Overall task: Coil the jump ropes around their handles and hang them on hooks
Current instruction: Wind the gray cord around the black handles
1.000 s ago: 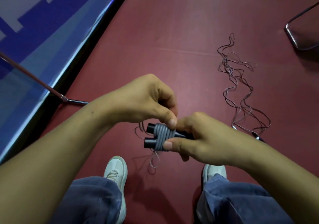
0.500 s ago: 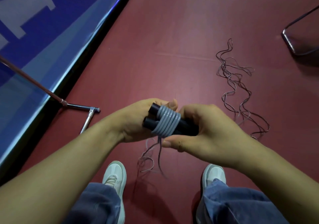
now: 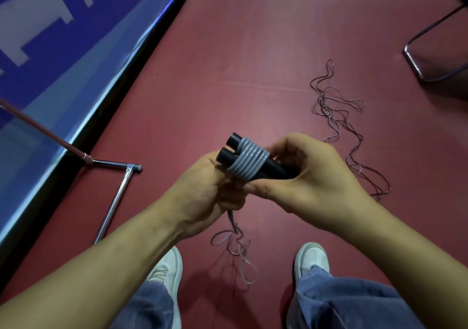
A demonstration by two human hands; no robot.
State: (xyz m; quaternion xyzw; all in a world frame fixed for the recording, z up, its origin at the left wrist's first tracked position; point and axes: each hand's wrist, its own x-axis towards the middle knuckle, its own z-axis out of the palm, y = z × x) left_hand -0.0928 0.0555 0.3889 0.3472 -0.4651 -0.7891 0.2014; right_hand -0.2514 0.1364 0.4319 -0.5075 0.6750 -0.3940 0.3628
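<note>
Jump rope (image 3: 249, 162) sits mid-air above the red floor (image 3: 253, 50). Our right grip (image 3: 311, 176) clamps both black handles (image 3: 274, 170) together so the grey turns cannot loosen, and our left grip (image 3: 205, 194) pinches the slack tail (image 3: 235, 242), probably to feed another wrap.

One head-worn camera looks steeply down toward the floor (image 3: 253, 50).

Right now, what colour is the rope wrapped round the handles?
The rope is grey, the handles black; head view.

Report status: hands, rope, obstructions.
Right hand grips paired handles; left hand holds rope under them. Several turns wound, tail dangling. Second rope loose on floor, clear of hands.
</note>
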